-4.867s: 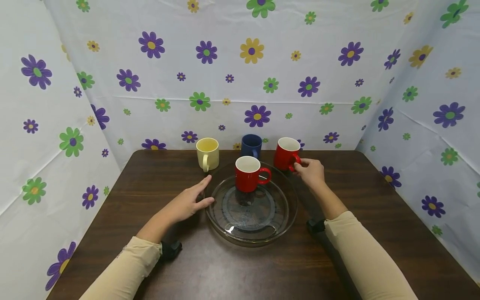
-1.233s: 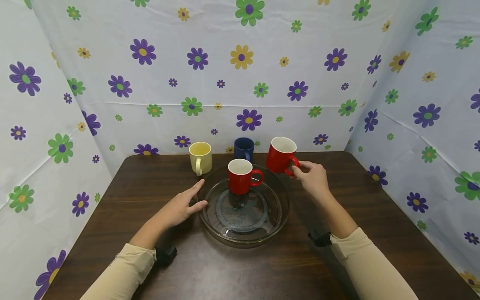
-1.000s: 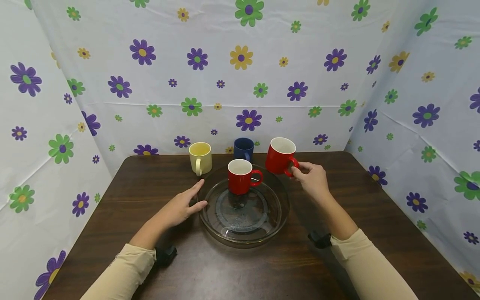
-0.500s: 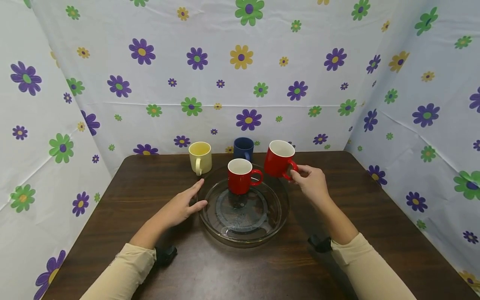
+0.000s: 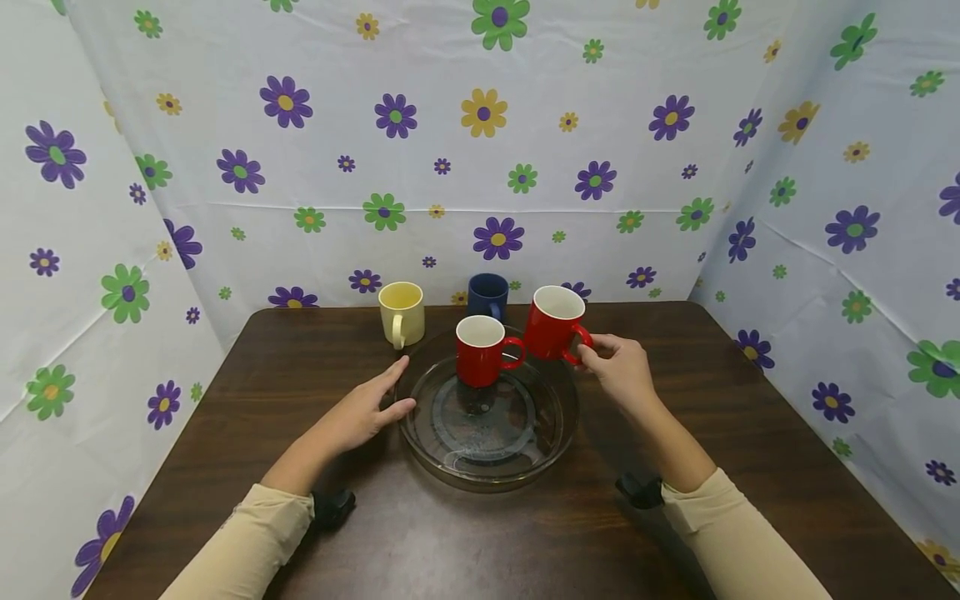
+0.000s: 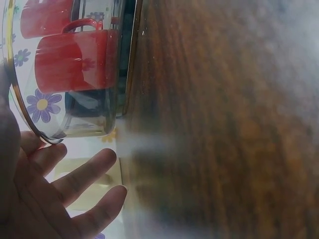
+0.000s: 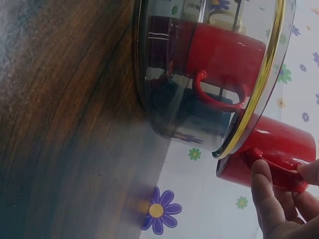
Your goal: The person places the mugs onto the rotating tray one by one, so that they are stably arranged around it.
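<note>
A round clear glass dish (image 5: 487, 467) stands mid-table, with one red mug (image 5: 478, 362) upright inside it. My right hand (image 5: 619, 367) pinches the handle of a second red mug (image 5: 551, 329), held slightly tilted at the dish's back right rim. In the right wrist view, this held mug (image 7: 279, 147) is beyond the rim and above the tabletop. My left hand (image 5: 363, 414) rests against the dish's left side, fingers extended. The left wrist view has fingertips (image 6: 52, 152) at the glass rim. Whether the held mug touches the rim, I cannot tell.
Behind the dish, to the left, is a yellow mug (image 5: 401, 315). A dark blue mug (image 5: 487, 293) stands behind the red mug in the dish, partly hidden. The dark wooden table (image 5: 480, 550) ends at a flower-patterned sheet (image 5: 330, 167), which also hangs at both sides.
The right hand has lifted the second red mug from the back right of the table, then carried it left and lower, to the dish's rim. The left hand stays by the dish.
</note>
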A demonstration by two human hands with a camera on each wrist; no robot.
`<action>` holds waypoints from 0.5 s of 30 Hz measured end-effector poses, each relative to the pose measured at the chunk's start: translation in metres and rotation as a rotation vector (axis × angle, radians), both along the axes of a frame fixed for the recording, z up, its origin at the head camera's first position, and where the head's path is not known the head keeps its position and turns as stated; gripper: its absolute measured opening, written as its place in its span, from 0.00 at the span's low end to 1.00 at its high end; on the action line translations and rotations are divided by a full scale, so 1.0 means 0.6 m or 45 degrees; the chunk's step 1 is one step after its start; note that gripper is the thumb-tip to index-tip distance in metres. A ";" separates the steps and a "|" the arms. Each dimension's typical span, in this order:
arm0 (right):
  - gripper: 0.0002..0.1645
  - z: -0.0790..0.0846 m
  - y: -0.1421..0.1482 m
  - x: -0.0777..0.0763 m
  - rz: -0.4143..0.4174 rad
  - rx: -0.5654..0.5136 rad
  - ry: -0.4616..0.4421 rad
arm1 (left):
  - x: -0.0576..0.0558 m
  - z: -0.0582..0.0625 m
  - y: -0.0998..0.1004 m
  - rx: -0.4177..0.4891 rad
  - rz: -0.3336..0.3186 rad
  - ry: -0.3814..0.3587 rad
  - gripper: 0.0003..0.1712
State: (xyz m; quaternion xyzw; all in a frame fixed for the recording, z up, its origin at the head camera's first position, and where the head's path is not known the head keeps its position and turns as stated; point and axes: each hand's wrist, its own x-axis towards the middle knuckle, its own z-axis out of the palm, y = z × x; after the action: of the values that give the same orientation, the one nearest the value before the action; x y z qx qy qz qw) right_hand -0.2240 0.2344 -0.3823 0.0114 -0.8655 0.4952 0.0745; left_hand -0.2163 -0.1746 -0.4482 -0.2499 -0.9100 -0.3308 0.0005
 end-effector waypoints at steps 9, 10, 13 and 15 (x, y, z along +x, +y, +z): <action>0.18 -0.001 0.001 0.008 0.011 -0.014 0.048 | 0.000 -0.001 0.001 -0.005 -0.002 -0.003 0.46; 0.18 -0.001 0.000 0.010 0.014 -0.018 0.055 | 0.000 -0.002 0.001 -0.008 -0.004 -0.002 0.45; 0.18 -0.001 0.000 0.014 0.015 -0.031 0.064 | 0.001 -0.001 0.001 -0.007 -0.004 0.003 0.45; 0.18 -0.001 0.000 0.016 0.019 -0.039 0.065 | 0.002 0.000 0.000 -0.006 -0.002 0.008 0.45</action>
State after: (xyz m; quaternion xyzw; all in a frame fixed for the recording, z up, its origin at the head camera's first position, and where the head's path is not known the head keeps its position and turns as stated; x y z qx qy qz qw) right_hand -0.2143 0.2344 -0.3826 0.0295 -0.8555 0.5085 0.0929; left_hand -0.2153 -0.1743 -0.4484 -0.2516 -0.9106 -0.3278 0.0026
